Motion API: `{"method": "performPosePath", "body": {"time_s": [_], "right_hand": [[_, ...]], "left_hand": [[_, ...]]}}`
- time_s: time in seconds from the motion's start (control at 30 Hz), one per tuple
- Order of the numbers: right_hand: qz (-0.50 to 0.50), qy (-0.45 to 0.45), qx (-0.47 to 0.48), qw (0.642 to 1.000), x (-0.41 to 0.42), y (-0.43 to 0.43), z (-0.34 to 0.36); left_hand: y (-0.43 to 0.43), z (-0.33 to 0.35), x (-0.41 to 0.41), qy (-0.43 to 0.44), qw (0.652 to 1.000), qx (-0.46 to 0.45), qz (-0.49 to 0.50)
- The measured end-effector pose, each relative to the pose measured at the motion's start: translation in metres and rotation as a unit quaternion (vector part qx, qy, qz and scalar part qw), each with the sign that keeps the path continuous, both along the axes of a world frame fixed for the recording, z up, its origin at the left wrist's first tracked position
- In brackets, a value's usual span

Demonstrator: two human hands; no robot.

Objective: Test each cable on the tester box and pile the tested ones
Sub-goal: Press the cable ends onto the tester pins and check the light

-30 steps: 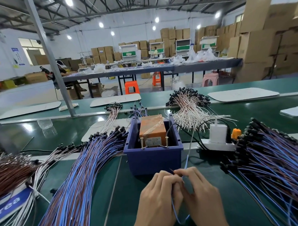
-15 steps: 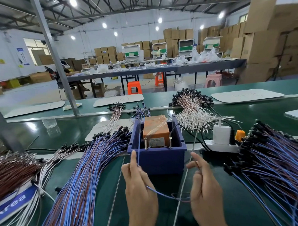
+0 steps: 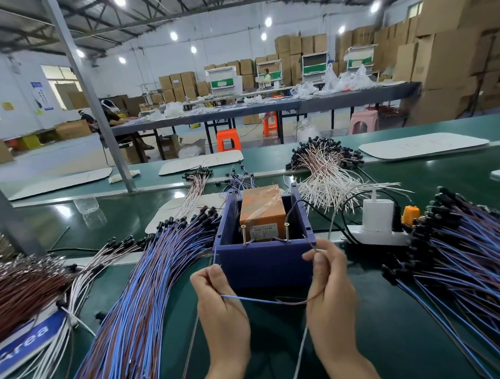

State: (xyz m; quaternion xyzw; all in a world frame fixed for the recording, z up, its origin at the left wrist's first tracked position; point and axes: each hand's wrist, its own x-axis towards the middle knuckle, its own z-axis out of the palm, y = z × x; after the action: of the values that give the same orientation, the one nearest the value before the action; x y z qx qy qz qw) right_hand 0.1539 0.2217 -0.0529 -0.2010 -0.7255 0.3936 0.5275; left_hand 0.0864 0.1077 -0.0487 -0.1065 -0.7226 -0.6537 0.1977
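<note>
A dark blue tester box point(image 3: 263, 260) stands mid-table, holding an orange unit point(image 3: 262, 210) with two upright metal pins at its front. My left hand point(image 3: 219, 308) pinches the blue end of one thin cable point(image 3: 259, 301) just left of the box's front corner. The cable's brown end is pinched by my right hand point(image 3: 330, 289) and points up toward the box's right front rim. Between both hands the cable sags in front of the box. A big fan of blue-brown cables point(image 3: 138, 294) lies to the left, another pile point(image 3: 469, 262) to the right.
White-brown cables point(image 3: 325, 174) lie behind the box. A white power strip with a charger point(image 3: 377, 221) and an orange plug sits right of it. Brown and white cables point(image 3: 26, 285) and a blue label lie at far left. A metal post point(image 3: 96, 110) rises at back left.
My hands have spread apart and risen toward the box. The cable is now stretched between them, its ends held near the box's front corners.
</note>
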Motion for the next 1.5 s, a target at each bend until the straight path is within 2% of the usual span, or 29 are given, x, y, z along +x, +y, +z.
{"method": "performPosePath", "body": {"time_s": [0.2,0.33,0.47,0.97,1.5], "right_hand": [[0.013,0.011,-0.012,1.000,0.004,0.006,0.001],[0.009,0.010,-0.010,1.000,0.003,0.005,0.000],[0.030,-0.005,0.006,1.000,0.003,0.005,-0.004],[0.033,-0.022,0.020,0.999,0.000,0.006,-0.006],[0.046,-0.027,0.033,0.998,0.000,0.006,-0.007]], "left_hand": [[0.001,-0.001,-0.002,0.027,0.999,-0.029,-0.009],[0.002,-0.002,-0.006,-0.024,1.000,0.006,0.005],[0.000,-0.004,-0.006,-0.038,0.999,0.018,-0.020],[-0.001,0.001,0.003,0.040,0.997,-0.056,-0.040],[0.000,0.003,0.005,0.026,0.998,-0.037,-0.050]]}}
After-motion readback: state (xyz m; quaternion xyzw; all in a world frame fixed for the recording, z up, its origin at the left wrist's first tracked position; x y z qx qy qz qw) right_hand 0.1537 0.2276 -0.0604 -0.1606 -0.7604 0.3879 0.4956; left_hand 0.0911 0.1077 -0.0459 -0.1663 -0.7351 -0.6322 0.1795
